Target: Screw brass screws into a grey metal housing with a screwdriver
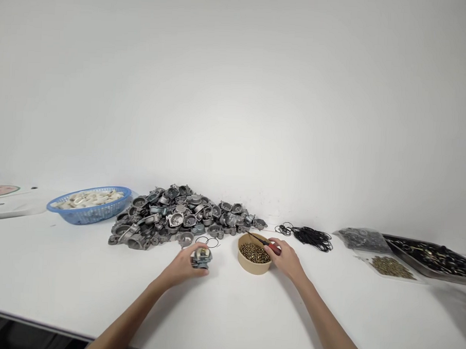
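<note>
My left hand is closed around a small grey cast-metal part with a whitish and brass-coloured piece showing on top. It is held just above the white table, in front of the pile of castings. My right hand grips a screwdriver by its red and black handle. The dark shaft points left over a tan round tub, which holds many small brass-coloured screws. Whether the tip touches anything, I cannot tell. Thin black rubber rings lie behind the left hand.
A large heap of grey metal castings sits against the wall. Left of it stands a blue basket of white pieces. Rightward lie black rings, a bag of dark parts, brass-coloured bits and a metal tray.
</note>
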Tool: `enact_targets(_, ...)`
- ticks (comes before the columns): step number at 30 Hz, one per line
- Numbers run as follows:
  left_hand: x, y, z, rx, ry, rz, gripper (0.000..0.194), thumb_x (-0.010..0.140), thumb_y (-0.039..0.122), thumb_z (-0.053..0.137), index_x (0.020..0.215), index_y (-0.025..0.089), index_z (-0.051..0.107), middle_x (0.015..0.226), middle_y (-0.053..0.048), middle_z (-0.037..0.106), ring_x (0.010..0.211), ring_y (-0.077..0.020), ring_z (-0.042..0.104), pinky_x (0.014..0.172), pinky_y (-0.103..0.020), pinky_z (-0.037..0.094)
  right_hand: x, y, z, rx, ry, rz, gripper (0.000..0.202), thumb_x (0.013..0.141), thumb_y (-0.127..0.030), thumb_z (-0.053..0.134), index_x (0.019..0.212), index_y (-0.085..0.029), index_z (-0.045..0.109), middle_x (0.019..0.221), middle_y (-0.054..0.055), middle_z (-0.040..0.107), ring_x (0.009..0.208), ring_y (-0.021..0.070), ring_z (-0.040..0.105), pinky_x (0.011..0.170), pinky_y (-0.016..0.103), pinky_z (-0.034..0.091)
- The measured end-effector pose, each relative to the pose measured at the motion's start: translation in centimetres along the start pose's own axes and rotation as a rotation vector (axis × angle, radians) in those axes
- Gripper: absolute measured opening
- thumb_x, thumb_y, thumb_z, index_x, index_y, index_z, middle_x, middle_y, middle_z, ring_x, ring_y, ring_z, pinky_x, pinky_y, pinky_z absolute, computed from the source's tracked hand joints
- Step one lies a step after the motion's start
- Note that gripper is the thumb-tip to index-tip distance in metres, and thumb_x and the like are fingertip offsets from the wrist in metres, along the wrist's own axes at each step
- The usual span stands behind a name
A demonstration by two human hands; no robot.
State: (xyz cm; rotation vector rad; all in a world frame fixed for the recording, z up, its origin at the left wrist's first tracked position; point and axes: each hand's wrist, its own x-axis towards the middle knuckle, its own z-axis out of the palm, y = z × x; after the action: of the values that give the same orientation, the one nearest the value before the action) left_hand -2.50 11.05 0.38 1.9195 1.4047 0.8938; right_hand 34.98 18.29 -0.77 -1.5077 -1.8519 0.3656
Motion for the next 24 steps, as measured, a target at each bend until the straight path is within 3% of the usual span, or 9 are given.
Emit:
enact_targets(4, 2.1, 1.9, 2.7, -0.185, -0.201, 0.099, 0.063, 0.064, 0.025, 0.084, 0.122, 0.025, 0.059, 0.113, -0.003, 0.064, 0.095, -0.0230, 0.064, 0.081, -0.031, 0.051, 0.0, 0.1, 0.0, 0.004, -0.005, 0.005, 0.043, 0.090, -0.056, 0.054, 0.120, -0.027, 0.065, 0.111, 0.008, 0.068, 0.106, 0.0269, 0.065, 0.088, 0.035, 0.049)
enact_targets(8, 3.7, 2.9, 4.0, -0.228, -0.327, 0.146, 0.067, 0.062, 0.025, 0.087, 0.123, 0.024, 0.060, 0.110, -0.003, 0.066, 0.095, -0.0235, 0.063, 0.080, -0.031, 0.050, 0.1, 0.1, -0.1, -0.015, -0.007, 0.010, 0.044, 0.090, -0.056, 0.054, 0.122, -0.027, 0.065, 0.110, 0.008, 0.068, 0.104, 0.0266, 0.066, 0.086, 0.035, 0.049)
enact_targets(15, 3.9, 2.5, 4.2, -0.195, -0.335, 0.201, 0.065, 0.070, 0.030, 0.085, 0.129, 0.027, 0.058, 0.118, -0.004, 0.064, 0.102, -0.0252, 0.062, 0.085, -0.033, 0.051, 0.0, -0.2, -0.2, -0.079, 0.026, -0.015, 0.045, 0.091, -0.057, 0.053, 0.124, -0.028, 0.065, 0.111, 0.008, 0.066, 0.100, 0.0258, 0.066, 0.082, 0.035, 0.049)
enact_targets(20, 4.3, 2.4, 3.3, -0.105, -0.328, 0.239, 0.077, 0.069, 0.041, 0.088, 0.137, 0.031, 0.053, 0.140, -0.005, 0.053, 0.123, -0.0299, 0.054, 0.104, -0.039, 0.047, 0.0, -0.4, -0.5, -0.107, 0.089, -0.062, 0.054, 0.092, -0.058, 0.052, 0.137, -0.028, 0.055, 0.123, 0.010, 0.060, 0.103, 0.0267, 0.064, 0.087, 0.039, 0.050)
enact_targets(22, 5.5, 2.5, 2.2, 0.004, -0.261, 0.240, 0.076, 0.077, 0.049, 0.081, 0.143, 0.032, 0.047, 0.148, -0.006, 0.046, 0.129, -0.0309, 0.051, 0.107, -0.041, 0.046, 0.0, -0.5, -0.7, -0.122, 0.157, -0.120, 0.060, 0.093, -0.058, 0.052, 0.144, -0.028, 0.047, 0.127, 0.011, 0.057, 0.114, 0.0296, 0.060, 0.095, 0.044, 0.049)
enact_targets(24, 7.5, 2.8, 0.5, 0.276, -0.069, 0.259, 0.051, 0.094, 0.048, 0.060, 0.141, 0.031, 0.049, 0.148, -0.006, 0.046, 0.128, -0.0282, 0.052, 0.103, -0.039, 0.049, -0.2, -1.0, -0.9, -0.142, 0.229, -0.230, 0.063, 0.093, -0.055, 0.054, 0.148, -0.027, 0.043, 0.130, 0.013, 0.054, 0.122, 0.0322, 0.054, 0.101, 0.049, 0.046)
